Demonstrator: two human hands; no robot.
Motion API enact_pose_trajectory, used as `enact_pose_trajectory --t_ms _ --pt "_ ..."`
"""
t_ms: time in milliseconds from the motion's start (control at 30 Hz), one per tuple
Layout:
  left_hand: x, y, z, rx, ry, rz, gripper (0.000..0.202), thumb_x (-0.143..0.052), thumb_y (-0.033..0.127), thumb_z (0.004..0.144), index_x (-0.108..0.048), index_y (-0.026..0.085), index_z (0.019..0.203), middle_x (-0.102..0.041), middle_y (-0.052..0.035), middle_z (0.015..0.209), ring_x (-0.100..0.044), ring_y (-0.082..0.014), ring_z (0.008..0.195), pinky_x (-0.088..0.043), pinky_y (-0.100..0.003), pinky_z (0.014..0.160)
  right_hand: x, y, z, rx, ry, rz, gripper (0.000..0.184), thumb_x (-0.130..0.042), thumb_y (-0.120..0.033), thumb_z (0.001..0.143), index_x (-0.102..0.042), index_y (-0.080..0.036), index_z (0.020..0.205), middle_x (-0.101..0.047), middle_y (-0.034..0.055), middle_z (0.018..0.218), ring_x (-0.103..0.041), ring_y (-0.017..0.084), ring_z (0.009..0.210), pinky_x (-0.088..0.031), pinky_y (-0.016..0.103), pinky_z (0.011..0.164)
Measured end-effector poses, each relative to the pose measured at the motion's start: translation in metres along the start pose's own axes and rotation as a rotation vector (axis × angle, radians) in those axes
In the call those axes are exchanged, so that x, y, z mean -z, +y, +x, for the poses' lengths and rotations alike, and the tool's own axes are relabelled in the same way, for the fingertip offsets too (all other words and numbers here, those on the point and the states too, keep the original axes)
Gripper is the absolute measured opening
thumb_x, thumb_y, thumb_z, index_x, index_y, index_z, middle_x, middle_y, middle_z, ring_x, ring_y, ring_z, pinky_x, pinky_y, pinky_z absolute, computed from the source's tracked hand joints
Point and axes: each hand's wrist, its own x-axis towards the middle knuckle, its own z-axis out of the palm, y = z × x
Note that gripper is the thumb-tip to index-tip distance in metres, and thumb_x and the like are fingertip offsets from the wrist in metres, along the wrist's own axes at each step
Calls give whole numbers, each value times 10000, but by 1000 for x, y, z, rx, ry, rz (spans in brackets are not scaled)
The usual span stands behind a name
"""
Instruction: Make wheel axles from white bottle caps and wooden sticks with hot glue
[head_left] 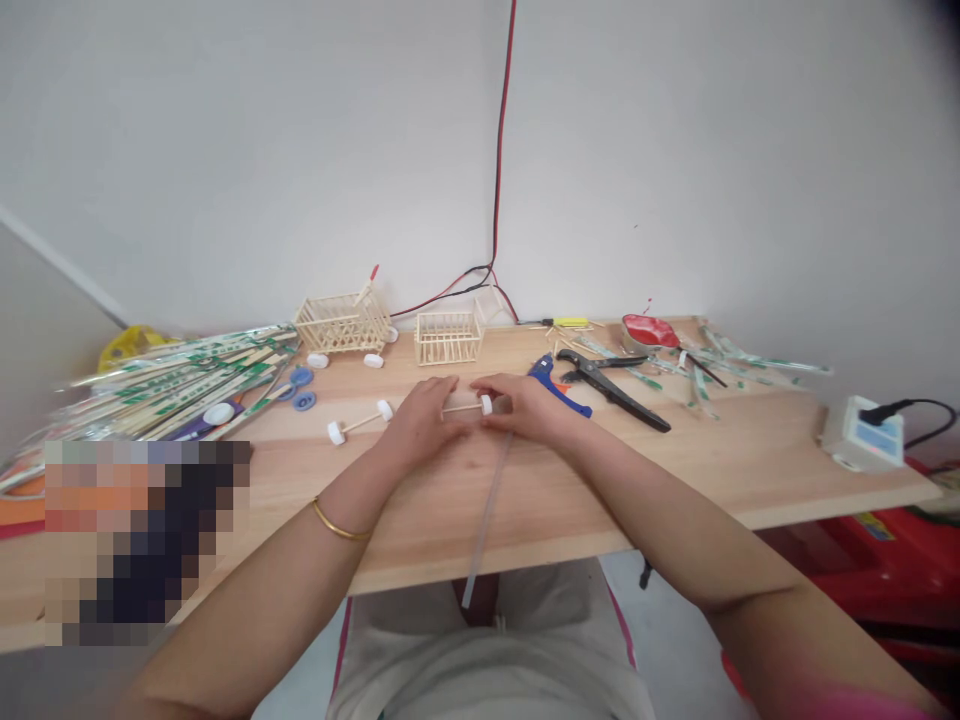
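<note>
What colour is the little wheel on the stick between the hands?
White: the wheel on the stick, head view.

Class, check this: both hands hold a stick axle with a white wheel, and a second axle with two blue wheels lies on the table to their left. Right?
Wrong in one point: the head view shows the second axle carrying two white wheels, not blue. Otherwise right: left hand and right hand hold the stick axle with its white wheel.

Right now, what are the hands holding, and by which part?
A thin wooden stick with a white wheel on its right end. The left hand grips the stick's left end; the right hand pinches at the wheel.
</note>
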Motion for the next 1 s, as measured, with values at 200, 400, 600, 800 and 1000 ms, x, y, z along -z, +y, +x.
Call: enact_pose_trajectory --t_ms 200,400,600,800,1000 --pt "19 -2 -6 99 -43 58 683 -697 224 641 -451 124 1270 -565 -138 1211 -526 -276 1114 -421 -419 962 9 -5 -3 -8 -39 -28 577 -732 -197 644 -568 -160 1195 -633 95 1121 -594 211 1003 -457 336 886" --pt "21 -4 -8 96 -33 18 578 -651 166 647 -513 152 1208 -636 -104 1100 -584 -260 1029 -460 -402 907 14 -9 -4 -26 -40 -27 558 -701 -174 657 -565 -171 1198 -620 93 1144 -582 211 1029 -447 343 900" --pt "26 0 -5 82 -12 -57 583 -682 190 646 -520 144 1204 -628 -121 1131 -591 -253 1026 -466 -403 903 12 -10 -1 121 70 -84 408 -680 -306 733 -611 -197 1119 -615 100 1111 -546 227 1054 -415 393 930" --pt "66 -3 -5 104 429 -282 302 -597 338 781 -624 171 1032 -667 -75 1024 -630 -173 906 -490 -324 850 4 -25 7 123 86 -207 186 -574 -301 836 -683 -187 935 -646 84 983 -559 207 936 -388 377 865" --pt "99 -15 -14 203 754 -511 222 -514 365 843 -627 176 822 -664 -27 785 -635 -135 744 -514 -278 737 -1 -41 14 40 -53 -352 183 -585 -271 823 -681 -175 946 -651 101 997 -545 234 964 -328 374 818"
